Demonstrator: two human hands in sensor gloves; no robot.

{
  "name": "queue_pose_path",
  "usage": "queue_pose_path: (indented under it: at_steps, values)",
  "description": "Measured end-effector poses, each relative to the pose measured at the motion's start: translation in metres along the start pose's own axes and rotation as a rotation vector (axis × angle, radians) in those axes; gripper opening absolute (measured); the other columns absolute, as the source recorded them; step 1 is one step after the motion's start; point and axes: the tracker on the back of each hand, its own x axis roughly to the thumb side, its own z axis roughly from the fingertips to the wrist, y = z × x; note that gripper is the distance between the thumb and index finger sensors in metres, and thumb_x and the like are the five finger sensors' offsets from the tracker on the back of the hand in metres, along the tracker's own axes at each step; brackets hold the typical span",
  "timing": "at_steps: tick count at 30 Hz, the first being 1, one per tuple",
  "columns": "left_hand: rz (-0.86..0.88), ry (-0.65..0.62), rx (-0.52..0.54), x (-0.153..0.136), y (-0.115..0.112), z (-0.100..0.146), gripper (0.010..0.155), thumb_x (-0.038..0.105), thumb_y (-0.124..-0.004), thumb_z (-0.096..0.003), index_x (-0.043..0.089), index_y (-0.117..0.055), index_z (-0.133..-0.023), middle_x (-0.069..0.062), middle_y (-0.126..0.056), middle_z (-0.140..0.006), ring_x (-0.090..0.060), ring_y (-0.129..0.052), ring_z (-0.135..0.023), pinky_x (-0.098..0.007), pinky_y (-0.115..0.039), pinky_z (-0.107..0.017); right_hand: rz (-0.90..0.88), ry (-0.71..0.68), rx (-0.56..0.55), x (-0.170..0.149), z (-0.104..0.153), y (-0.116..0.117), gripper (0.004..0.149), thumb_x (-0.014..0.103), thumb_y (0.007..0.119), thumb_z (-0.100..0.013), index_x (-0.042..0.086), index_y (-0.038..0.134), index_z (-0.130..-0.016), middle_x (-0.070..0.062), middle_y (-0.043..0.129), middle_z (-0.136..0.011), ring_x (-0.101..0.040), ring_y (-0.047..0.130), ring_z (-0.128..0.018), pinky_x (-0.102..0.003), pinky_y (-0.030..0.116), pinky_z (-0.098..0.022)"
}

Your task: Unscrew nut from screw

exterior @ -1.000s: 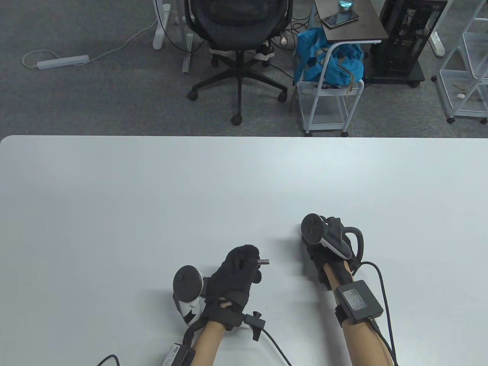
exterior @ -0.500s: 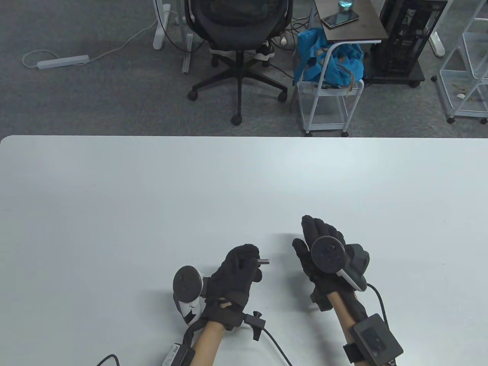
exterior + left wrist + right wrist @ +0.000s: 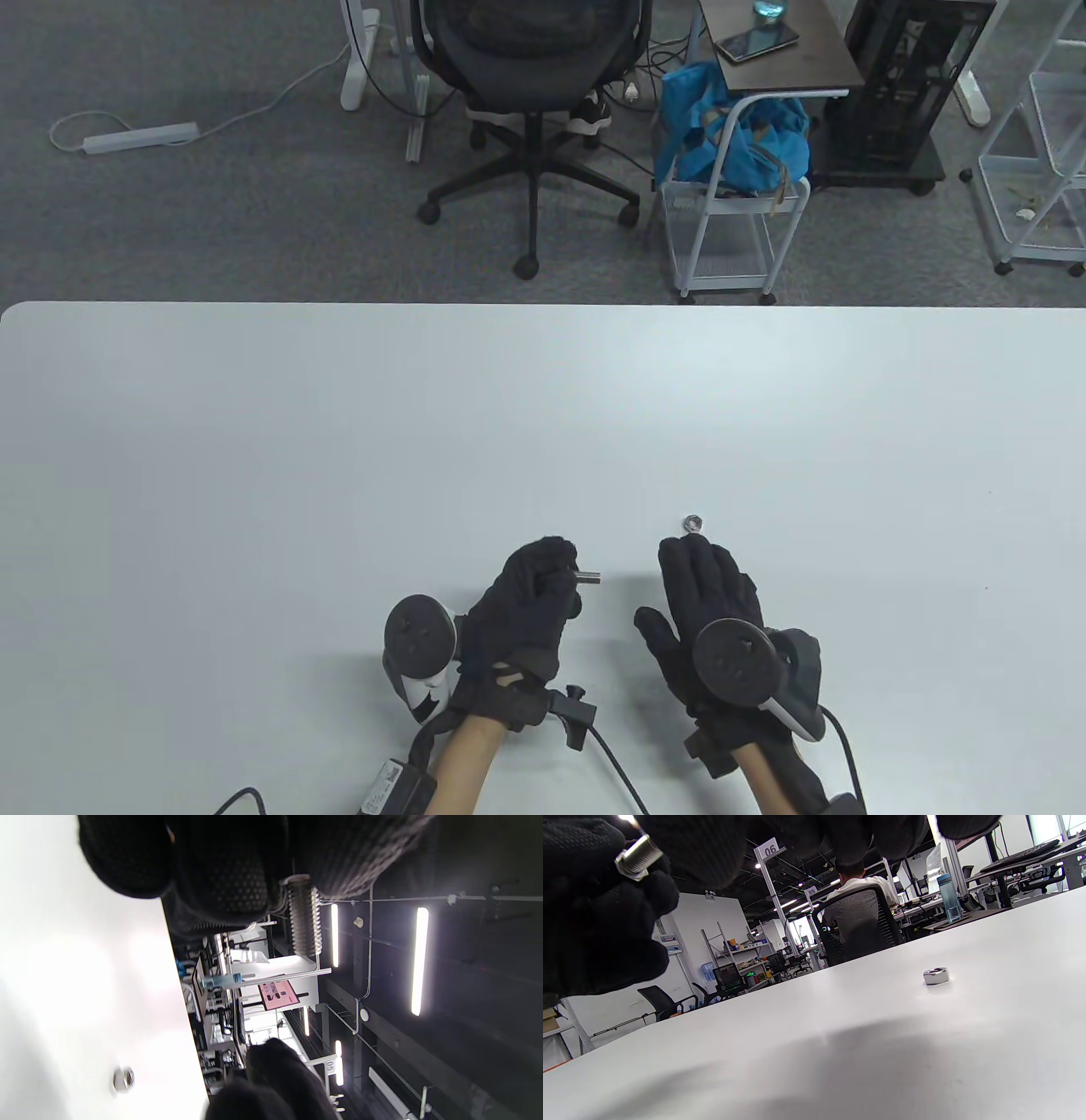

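Now that nut (image 3: 694,522) lies freed on table (image 3: 254,441), our right hand (image 3: 708,607) has withdrawn, fingers spread, empty; left hand (image 3: 526,607) still pinches screw (image 3: 587,581). Task looks finished.

We can't see the screw (image 3: 588,580) head, it's buried in the left hand (image 3: 526,607); right forearm cut off at the bottom edge.

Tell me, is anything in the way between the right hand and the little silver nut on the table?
Nothing visible. The small silver hex nut lies alone on the white table, just beyond the black-gloved right hand, whose fingers are spread.
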Motion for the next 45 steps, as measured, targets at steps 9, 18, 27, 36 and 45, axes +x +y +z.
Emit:
queue_pose_path:
  at_steps: [9, 18, 27, 36, 45]
  values:
    - [-0.668, 0.083, -0.076, 0.012, -0.006, -0.048, 0.044, 0.034, -0.084, -0.0505, 0.022, -0.085, -0.093, -0.019, -0.091, -0.083, -0.028, -0.099, -0.049, -0.059, -0.081, -0.052, -0.098, -0.019, -0.007, 0.002, 0.012, -0.007, 0.077, 0.049, 0.071, -0.055, 0.008, 0.046, -0.116, -0.024, 0.047, -0.117, -0.055, 0.05, -0.102, -0.071, 0.048, -0.067]
    - [-1.049, 0.156, -0.143, -0.01, -0.04, -0.106, 0.04, 0.035, -0.087, -0.0481, 0.026, -0.092, -0.087, -0.017, -0.094, -0.081, -0.027, -0.101, -0.049, -0.058, -0.082, -0.053, -0.116, 0.0, 0.015, -0.005, 0.011, -0.012, 0.076, 0.048, 0.071, -0.055, 0.009, 0.048, -0.116, -0.023, 0.048, -0.118, -0.054, 0.05, -0.102, -0.072, 0.048, -0.067]
    - [-1.152, 0.286, -0.181, -0.031, -0.061, -0.128, 0.039, 0.038, -0.088, -0.0473, 0.029, -0.091, -0.085, -0.013, -0.094, -0.082, -0.024, -0.101, -0.05, -0.056, -0.083, -0.054, -0.126, 0.028, 0.046, -0.013, 0.009, -0.012, 0.075, 0.048, 0.07, -0.056, 0.009, 0.05, -0.116, -0.023, 0.049, -0.118, -0.055, 0.051, -0.101, -0.072, 0.049, -0.067]
    - [-1.196, 0.397, -0.213, -0.046, -0.059, -0.135, 0.04, 0.039, -0.088, -0.0471, 0.029, -0.091, -0.085, -0.012, -0.097, -0.081, -0.022, -0.101, -0.05, -0.055, -0.084, -0.054, -0.133, 0.037, 0.075, -0.014, 0.008, -0.011, 0.074, 0.048, 0.07, -0.056, 0.009, 0.052, -0.116, -0.023, 0.049, -0.118, -0.056, 0.051, -0.101, -0.072, 0.049, -0.066]
    - [-1.231, 0.411, -0.24, -0.047, -0.058, -0.132, 0.048, 0.047, -0.081, -0.0484, 0.029, -0.084, -0.093, -0.01, -0.09, -0.089, -0.025, -0.097, -0.061, -0.058, -0.077, -0.061, -0.108, 0.044, 0.089, -0.014, 0.006, -0.012, 0.073, 0.048, 0.07, -0.056, 0.009, 0.053, -0.116, -0.023, 0.049, -0.118, -0.056, 0.051, -0.101, -0.072, 0.049, -0.066]
